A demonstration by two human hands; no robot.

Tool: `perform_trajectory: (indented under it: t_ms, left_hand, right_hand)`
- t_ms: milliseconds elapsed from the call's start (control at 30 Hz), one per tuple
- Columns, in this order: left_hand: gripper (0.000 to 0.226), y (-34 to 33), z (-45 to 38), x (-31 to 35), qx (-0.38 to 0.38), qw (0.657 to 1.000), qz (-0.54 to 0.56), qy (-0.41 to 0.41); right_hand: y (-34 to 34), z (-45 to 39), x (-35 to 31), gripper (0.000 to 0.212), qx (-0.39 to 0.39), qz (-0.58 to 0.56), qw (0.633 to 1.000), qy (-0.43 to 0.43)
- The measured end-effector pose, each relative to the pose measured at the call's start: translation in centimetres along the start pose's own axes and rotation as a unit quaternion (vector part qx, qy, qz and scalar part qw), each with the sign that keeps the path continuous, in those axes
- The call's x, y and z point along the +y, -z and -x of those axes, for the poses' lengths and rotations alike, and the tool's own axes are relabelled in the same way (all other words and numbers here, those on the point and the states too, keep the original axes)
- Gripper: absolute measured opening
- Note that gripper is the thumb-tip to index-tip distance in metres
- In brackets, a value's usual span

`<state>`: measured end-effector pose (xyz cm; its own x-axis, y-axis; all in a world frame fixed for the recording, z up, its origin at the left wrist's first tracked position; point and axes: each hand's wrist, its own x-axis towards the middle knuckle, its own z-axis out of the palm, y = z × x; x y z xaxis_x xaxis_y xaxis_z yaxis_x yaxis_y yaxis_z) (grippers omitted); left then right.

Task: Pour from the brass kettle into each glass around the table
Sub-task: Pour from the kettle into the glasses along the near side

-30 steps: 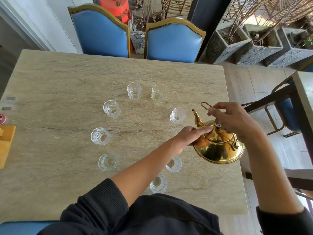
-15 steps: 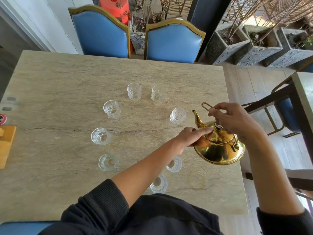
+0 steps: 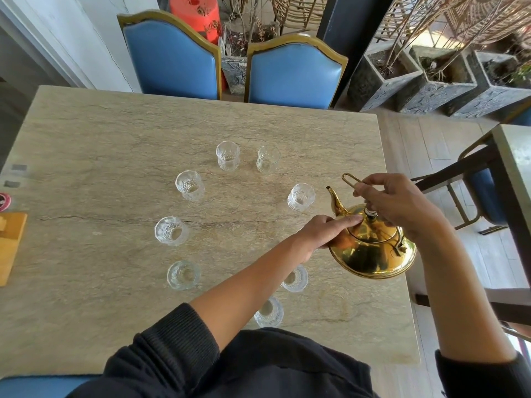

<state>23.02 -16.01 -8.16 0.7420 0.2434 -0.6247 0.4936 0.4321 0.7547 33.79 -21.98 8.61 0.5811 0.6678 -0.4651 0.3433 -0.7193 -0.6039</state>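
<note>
Brass kettle [image 3: 370, 251] at 3 o'clock of ring, tilted, spout [image 3: 334, 199] toward cut glass [image 3: 300, 197] at 2 o'clock, raised off marble table [image 3: 86, 133]. Left to right: wooden block [image 3: 10, 245] at table edge; eight glasses ringed, at 9 o'clock [image 3: 171, 231], at 12 o'clock [image 3: 228, 155]; left hand [image 3: 324, 234], fingers together, forefinger pressed on lid [image 3: 373, 229]; right hand [image 3: 399, 202] pinching wire handle [image 3: 352, 180].
</note>
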Motion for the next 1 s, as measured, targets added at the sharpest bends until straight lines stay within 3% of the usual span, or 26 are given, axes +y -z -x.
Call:
perform_trajectory:
  t_ms: [300, 1000]
  left_hand:
    - [0.096, -0.06, -0.30, -0.39, 0.000, 1.000, 0.005, 0.017]
    - [0.096, -0.25, -0.10, -0.40, 0.000, 1.000, 0.006, 0.017]
  right_hand:
    - [-0.04, -0.07, 0.10, 0.027, 0.009, 0.008, 1.000, 0.001]
    - [0.03, 0.20, 0.54, 0.026, 0.001, 0.005, 1.000, 0.007]
